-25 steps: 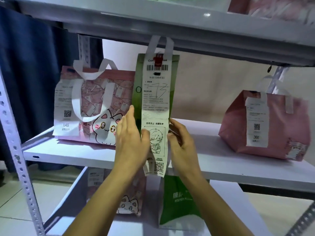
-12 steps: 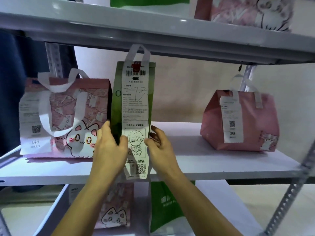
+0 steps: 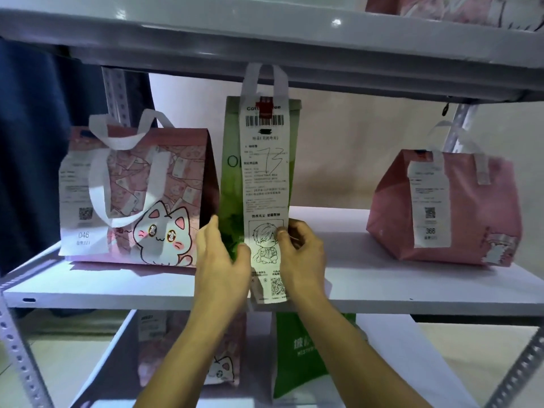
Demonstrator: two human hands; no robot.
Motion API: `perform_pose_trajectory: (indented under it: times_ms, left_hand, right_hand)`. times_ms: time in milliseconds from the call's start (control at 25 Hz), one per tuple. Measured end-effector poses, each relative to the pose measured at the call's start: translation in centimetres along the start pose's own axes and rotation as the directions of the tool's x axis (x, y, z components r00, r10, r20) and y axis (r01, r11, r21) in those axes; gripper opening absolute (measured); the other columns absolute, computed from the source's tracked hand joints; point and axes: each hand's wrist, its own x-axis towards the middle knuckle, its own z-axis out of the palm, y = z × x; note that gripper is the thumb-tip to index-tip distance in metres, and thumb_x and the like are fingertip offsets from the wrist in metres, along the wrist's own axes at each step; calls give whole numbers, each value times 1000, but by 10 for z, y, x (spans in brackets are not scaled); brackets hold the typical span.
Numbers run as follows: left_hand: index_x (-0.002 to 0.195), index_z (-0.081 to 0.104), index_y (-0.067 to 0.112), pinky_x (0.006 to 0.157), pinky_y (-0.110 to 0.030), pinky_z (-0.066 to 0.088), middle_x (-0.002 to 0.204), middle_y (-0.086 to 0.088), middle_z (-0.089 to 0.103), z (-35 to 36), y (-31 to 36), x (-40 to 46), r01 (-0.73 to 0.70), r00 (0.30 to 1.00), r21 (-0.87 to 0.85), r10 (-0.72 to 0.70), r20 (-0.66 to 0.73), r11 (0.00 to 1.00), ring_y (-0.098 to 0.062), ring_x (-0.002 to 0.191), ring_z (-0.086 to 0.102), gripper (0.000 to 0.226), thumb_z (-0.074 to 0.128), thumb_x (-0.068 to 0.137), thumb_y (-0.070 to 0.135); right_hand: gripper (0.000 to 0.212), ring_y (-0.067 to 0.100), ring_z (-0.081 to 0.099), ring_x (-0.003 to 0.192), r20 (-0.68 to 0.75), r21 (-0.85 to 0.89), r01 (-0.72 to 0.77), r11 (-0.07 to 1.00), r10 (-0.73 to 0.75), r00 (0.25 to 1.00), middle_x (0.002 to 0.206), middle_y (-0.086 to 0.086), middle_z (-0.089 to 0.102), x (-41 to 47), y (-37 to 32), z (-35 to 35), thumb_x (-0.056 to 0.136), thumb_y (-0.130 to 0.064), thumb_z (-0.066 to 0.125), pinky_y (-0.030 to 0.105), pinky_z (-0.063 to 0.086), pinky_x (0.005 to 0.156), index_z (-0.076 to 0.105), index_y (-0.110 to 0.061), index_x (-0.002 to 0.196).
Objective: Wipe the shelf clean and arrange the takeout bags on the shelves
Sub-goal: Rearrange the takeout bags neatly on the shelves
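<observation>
Both hands cupped the tall green paper takeout bag [image 3: 232,184] on the white middle shelf [image 3: 382,284], the left hand [image 3: 219,260] and right hand [image 3: 300,254] curled round its bottom. It stood right beside the pink cat bag [image 3: 141,198]. I thought its long white receipt [image 3: 266,201] might tear, or the thin bag might tip over.

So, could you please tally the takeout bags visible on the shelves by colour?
Pink bags: 4, cat bag, bag 366, one on the lower shelf, one on the top shelf.
Green bags: 2, the tall one between both hands, one below.
Total: 6
</observation>
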Motion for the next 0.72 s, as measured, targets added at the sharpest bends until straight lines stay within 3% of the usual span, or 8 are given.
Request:
perform_pose_trajectory:
  times_ms: [120, 160, 240, 320, 440, 560, 680, 720]
  left_hand:
    - [139, 39, 35, 85, -18, 36, 126, 12, 44, 16, 8, -4, -15, 996, -83, 23, 87, 996, 9, 96, 46, 52, 59, 93, 19]
    - [136, 40, 37, 81, -14, 37, 125, 10, 47, 25, 12, -5, -14, 992, -102, 27, 124, 995, 6, 98, 48, 51, 61, 92, 18]
    - [138, 39, 37, 81, -9, 41, 127, 6, 49, 46, 22, -6, 4, 981, -135, 23, 192, 991, -2, 107, 48, 54, 62, 93, 19]
    - [143, 35, 36, 88, -20, 45, 133, 5, 46, 69, 33, -7, 38, 969, -158, 2, 245, 987, -8, 117, 47, 58, 63, 94, 23]
    - [147, 30, 36, 71, -12, 46, 139, 3, 42, 101, 46, -5, 67, 954, -158, -17, 300, 985, -12, 124, 46, 63, 62, 94, 22]
    - [148, 29, 37, 87, -26, 53, 140, -1, 41, 122, 51, -1, 94, 942, -172, -32, 333, 981, -20, 128, 47, 65, 61, 94, 20]
    - [148, 30, 37, 62, -6, 48, 136, 0, 48, 134, 52, 6, 73, 931, -214, 11, 366, 974, -18, 121, 53, 67, 61, 93, 15]
    - [146, 30, 37, 60, -6, 49, 135, 1, 49, 135, 51, 8, 62, 930, -222, 24, 368, 973, -19, 121, 55, 66, 61, 93, 15]
  right_hand:
    - [16, 13, 74, 88, -50, -14, -45, 999, 44, 998, 101, -12, 74, 12, 7, -24, 103, -23, 53, 30, 63, 71, 65, -34, 101]
    - [15, 17, 74, 92, -66, -19, -67, 998, 65, 996, 105, -9, 74, 17, 8, -33, 103, -21, 52, 33, 64, 74, 64, -30, 105]
    - [16, 15, 73, 95, -112, -30, -79, 996, 75, 991, 105, -6, 74, 27, 11, -54, 102, -17, 53, 22, 61, 72, 64, -29, 106]
    - [20, 8, 71, 96, -156, -35, -88, 995, 82, 984, 101, -11, 73, 35, 12, -74, 101, -18, 54, 14, 57, 69, 62, -35, 105]
    - [23, 7, 69, 99, -174, -27, -127, 992, 120, 977, 103, -15, 72, 44, 17, -100, 98, -17, 56, 28, 59, 84, 63, -33, 114]
    - [35, 12, 68, 105, -160, -41, -165, 985, 156, 975, 112, -10, 72, 50, 21, -116, 95, -16, 57, 39, 57, 94, 63, -26, 128]
    - [37, 13, 68, 107, -146, -40, -179, 983, 172, 974, 110, -11, 72, 56, 22, -124, 94, -17, 58, 38, 57, 95, 61, -26, 129]
    - [37, 13, 68, 107, -138, -39, -184, 982, 177, 974, 109, -12, 72, 57, 21, -126, 94, -16, 58, 37, 57, 95, 61, -27, 128]
